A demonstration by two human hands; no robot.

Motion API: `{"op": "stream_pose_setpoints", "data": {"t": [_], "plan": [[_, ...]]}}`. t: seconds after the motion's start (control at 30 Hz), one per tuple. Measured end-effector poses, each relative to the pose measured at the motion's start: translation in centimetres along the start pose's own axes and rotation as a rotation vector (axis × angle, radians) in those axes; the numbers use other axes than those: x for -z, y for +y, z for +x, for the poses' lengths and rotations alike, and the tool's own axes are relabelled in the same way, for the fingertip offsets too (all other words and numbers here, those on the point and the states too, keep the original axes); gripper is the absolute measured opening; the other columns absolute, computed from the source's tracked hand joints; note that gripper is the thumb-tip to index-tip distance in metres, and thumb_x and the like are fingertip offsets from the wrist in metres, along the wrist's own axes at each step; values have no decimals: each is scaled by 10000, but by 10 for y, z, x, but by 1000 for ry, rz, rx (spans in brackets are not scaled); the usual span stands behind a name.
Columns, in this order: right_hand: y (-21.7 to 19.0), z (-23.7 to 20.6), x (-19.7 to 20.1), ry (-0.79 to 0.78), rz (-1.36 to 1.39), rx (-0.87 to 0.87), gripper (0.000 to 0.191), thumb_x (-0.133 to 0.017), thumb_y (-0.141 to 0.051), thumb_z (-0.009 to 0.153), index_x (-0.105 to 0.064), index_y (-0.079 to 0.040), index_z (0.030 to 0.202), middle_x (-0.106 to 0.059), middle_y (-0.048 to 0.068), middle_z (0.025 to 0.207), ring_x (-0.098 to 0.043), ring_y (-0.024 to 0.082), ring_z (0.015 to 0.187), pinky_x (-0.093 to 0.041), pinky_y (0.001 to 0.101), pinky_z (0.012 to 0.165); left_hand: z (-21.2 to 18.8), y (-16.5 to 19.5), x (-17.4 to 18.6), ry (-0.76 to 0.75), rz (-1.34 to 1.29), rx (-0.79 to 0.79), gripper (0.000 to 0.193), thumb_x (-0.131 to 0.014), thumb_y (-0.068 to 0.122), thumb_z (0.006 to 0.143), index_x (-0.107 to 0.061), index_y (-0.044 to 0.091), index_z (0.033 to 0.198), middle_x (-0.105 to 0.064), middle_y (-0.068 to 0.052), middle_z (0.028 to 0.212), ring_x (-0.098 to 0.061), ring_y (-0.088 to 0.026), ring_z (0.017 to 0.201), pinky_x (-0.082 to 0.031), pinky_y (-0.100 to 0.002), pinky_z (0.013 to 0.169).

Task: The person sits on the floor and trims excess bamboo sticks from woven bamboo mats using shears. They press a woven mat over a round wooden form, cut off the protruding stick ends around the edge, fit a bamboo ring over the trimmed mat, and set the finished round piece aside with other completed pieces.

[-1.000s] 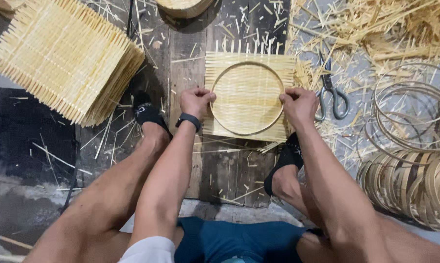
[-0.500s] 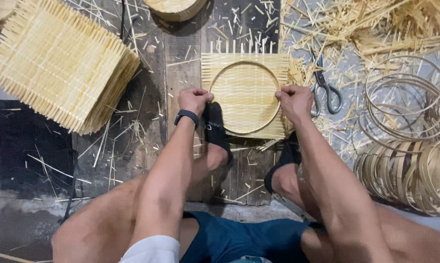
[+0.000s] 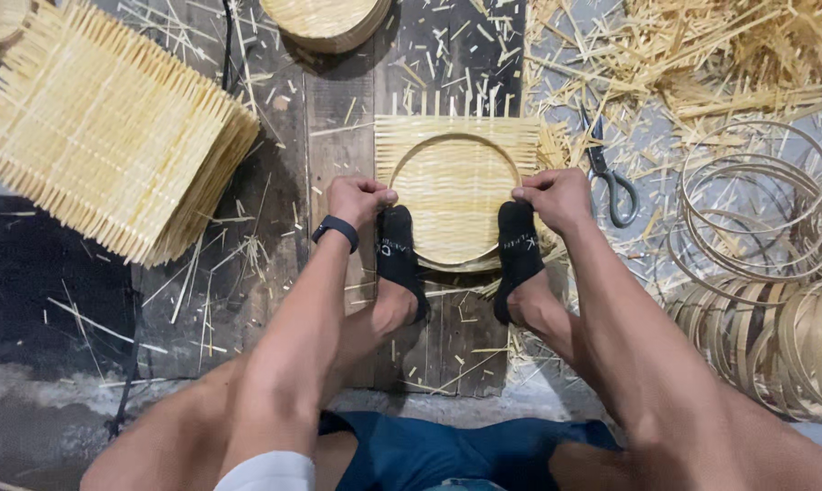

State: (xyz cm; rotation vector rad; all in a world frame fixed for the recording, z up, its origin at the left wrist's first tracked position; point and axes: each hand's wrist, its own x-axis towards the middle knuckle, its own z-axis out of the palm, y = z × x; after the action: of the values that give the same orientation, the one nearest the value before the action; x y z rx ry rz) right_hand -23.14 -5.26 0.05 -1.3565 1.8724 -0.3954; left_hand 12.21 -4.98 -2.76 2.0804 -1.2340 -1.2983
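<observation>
A seated person presses a square woven bamboo mat (image 3: 456, 182) into a round hoop (image 3: 455, 264) on the dark wooden floorboards (image 3: 338, 136), pinning the near edge with both feet in black socks (image 3: 400, 259). The left hand (image 3: 356, 200), with a black wristband (image 3: 335, 231) above it, is curled tight and grips the mat's left side where the hoop meets it; the right hand (image 3: 556, 198) is closed in the same way on the right side. The mat lies flat at the centre of the scene, its loose strip ends sticking out along the far edge.

The work appears to be at the seating stage: the weave is being forced down inside the ring to form a shallow tray. The next move would seem to call for even downward pressure around the rim while feet and hands keep the hoop from springing out.

A tall stack of flat woven mats (image 3: 111, 136) sits at far left. Round finished pieces (image 3: 325, 20) lie at the far edge. 1 pair of scissors (image 3: 611, 177) rests just right of the mat. Coiled spare hoops (image 3: 766, 273) pile up at right, and cut bamboo trimmings (image 3: 702, 64) litter the far right. No container holds anything; the forming tray is empty.
</observation>
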Motion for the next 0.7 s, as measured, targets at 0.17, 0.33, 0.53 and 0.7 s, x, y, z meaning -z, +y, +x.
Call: {"op": "stream_pose_setpoints", "data": {"t": [0.17,0.33,0.53,0.7], "plan": [[-63,-55,-18,-70,-339,428,766,-827,-343,770,-540,57,1357,-513,279,1397,-437,422,1346,-347,485,1149,7,62,-17,252,299,-818,276,-828,259,836,-806,78,1043,-717,-133,1096,-645,-324,1055,-516,-440,954],[-63,-84,-96,-139,-840,913,864,-622,-570,896,-449,50,1472,-347,337,1552,-239,473,1482,-157,636,1208,43,80,-59,44,247,-869,254,-625,326,1003,-788,186,1139,-691,-58,1197,-604,-320,1100,-471,-449,992],[-45,-80,-111,9,-774,944,852,-654,-562,878,-485,10,1487,-399,276,1567,-332,424,1483,-223,617,1208,48,78,-64,-74,186,-592,263,-575,354,1040,-758,170,1080,-709,-34,1143,-671,-298,1069,-533,-407,908],[-62,-44,-53,-161,-279,921,533,-743,-398,885,-638,-66,1290,-579,175,1410,-510,351,1368,-371,531,1170,47,88,-58,-121,237,-682,246,-568,313,1047,-748,148,1075,-711,-90,1078,-668,-339,1017,-528,-440,867]]}}
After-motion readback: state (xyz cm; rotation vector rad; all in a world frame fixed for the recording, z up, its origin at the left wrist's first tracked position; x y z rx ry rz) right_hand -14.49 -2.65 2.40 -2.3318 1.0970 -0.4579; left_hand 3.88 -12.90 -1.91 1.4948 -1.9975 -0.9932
